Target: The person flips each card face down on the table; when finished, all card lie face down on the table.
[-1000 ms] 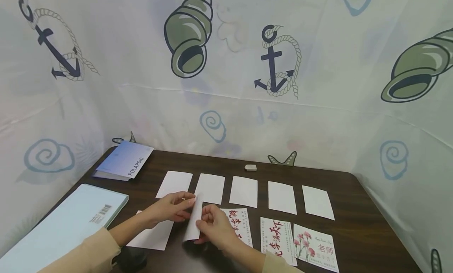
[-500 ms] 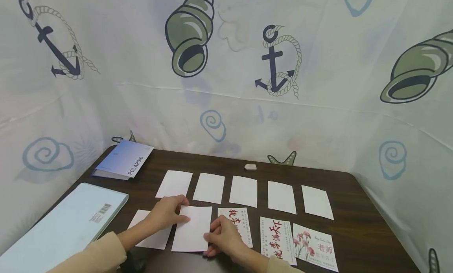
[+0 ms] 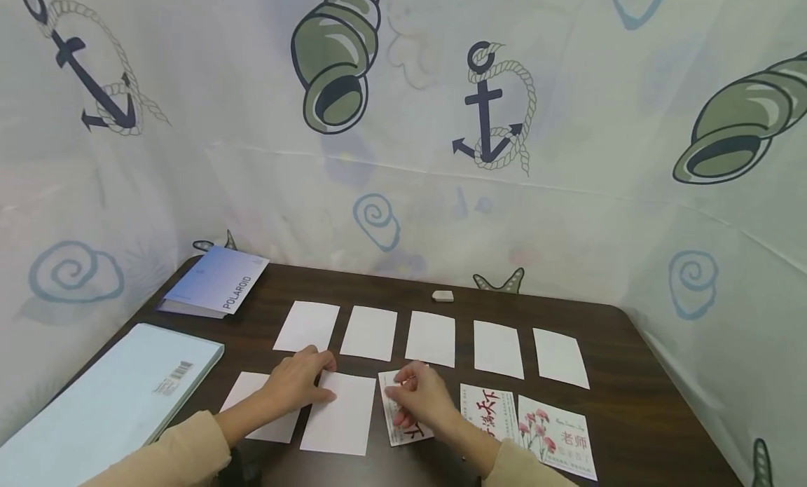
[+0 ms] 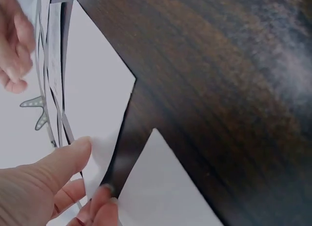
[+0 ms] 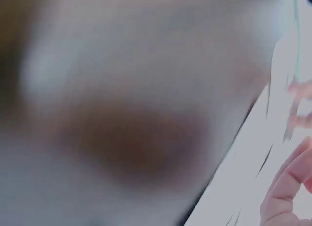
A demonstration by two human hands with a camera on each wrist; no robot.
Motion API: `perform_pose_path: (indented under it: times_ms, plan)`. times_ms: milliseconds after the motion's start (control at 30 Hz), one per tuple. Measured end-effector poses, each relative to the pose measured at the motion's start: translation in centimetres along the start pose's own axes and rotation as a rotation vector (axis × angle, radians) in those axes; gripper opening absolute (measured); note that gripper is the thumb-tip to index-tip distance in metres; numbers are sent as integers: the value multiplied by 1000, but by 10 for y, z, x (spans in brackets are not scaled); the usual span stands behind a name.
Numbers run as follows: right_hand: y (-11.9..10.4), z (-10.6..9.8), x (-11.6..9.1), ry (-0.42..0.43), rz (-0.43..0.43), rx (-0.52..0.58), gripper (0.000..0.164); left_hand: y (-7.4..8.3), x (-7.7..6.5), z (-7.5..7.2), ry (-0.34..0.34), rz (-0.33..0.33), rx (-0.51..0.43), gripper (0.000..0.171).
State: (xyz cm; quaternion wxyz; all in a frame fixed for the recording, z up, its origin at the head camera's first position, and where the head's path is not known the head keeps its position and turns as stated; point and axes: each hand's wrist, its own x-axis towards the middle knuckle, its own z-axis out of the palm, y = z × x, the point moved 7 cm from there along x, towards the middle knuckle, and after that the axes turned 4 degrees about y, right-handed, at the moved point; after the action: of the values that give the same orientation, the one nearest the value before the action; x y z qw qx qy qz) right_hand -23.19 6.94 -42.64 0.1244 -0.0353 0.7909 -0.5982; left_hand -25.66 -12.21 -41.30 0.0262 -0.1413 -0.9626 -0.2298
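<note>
A blank white card (image 3: pixel 343 420) lies flat on a dark table, just to the right of a person's left hand (image 3: pixel 299 378), whose bent thumb and fingers grip its far-left corner, slightly parted. The right hand (image 3: pixel 421 397) hangs loosely curled, partly open and holding nothing, directly above a red-lettered card (image 3: pixel 403 436) that it partly hides. Another blank card (image 3: pixel 280 425) sits beneath and beside the left forearm. A flower card (image 3: pixel 557 438) lies right of the right hand; a row of five blank cards (image 3: pixel 431 338) stretches beyond both.
</note>
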Motion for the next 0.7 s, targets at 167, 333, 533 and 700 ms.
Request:
perform_pose_path:
  times_ms: [167, 333, 533, 700]
  plan:
    - [6, -37, 15, 105, -2, -244, 35, -1, 1, -2, -18, -7, 33, 37]
    - [12, -45, 20, 94, -23, -413, 39, 0, 1, -1, -30, 0, 43, 37]
    - [10, -49, 19, 86, -56, -479, 36, 5, 6, -3, -51, 7, 43, 33]
    - [8, -53, 17, 91, -66, -454, 35, 20, 19, 0, -67, 30, -105, 22]
